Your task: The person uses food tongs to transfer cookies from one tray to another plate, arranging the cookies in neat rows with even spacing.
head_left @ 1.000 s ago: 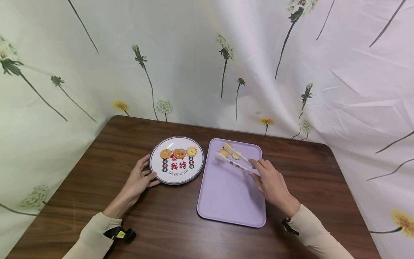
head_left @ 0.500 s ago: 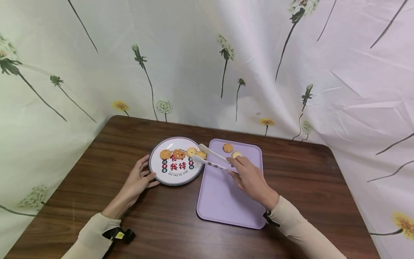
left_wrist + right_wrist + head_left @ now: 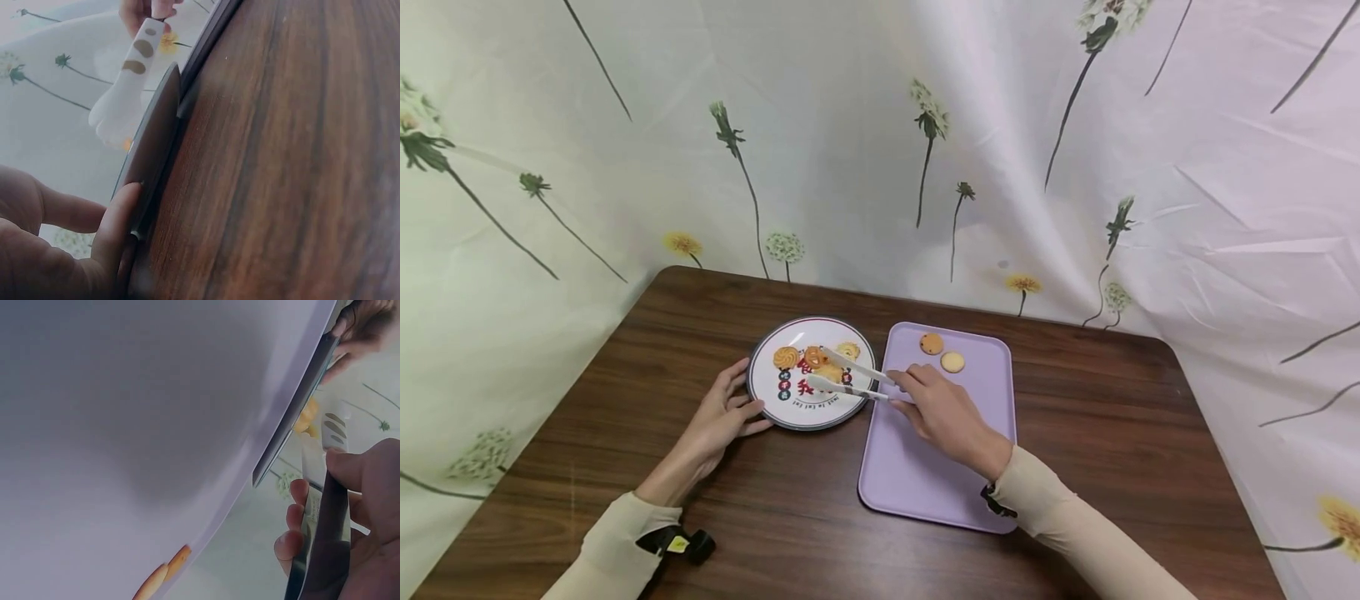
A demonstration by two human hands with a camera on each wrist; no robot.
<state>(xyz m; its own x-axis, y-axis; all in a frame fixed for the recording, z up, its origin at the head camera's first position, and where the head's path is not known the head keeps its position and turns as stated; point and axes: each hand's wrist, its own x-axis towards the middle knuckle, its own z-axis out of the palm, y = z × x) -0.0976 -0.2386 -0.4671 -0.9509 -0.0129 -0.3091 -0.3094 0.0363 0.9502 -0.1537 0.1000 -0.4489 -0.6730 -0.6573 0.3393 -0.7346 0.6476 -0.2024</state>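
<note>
My left hand (image 3: 718,417) holds the near-left rim of a round white plate (image 3: 767,385) with a dark edge and red lettering. In the left wrist view its thumb and a finger are at that rim. My right hand (image 3: 947,417) grips white tongs (image 3: 850,389) with brown spots on the handle. Between the tong tips, over the middle of the plate, is a golden cookie (image 3: 829,372), partly covered; whether it touches the plate I cannot tell. A swirled cookie (image 3: 786,358), a pretzel-shaped cookie (image 3: 814,357) and a pale flower-shaped cookie (image 3: 848,350) lie in a row on the plate.
Right of the plate lies a purple rectangular tray (image 3: 895,483), close to its rim. At the tray's far end are a speckled brown cookie (image 3: 932,343) and a pale round cookie (image 3: 952,362). Both stand on a dark wooden table (image 3: 760,517), backed by a flower-printed curtain (image 3: 850,167).
My right hand has moved left from the tray to over the plate, carrying one cookie in the tongs. Two cookies are left on the tray. My left hand stays at the plate rim.
</note>
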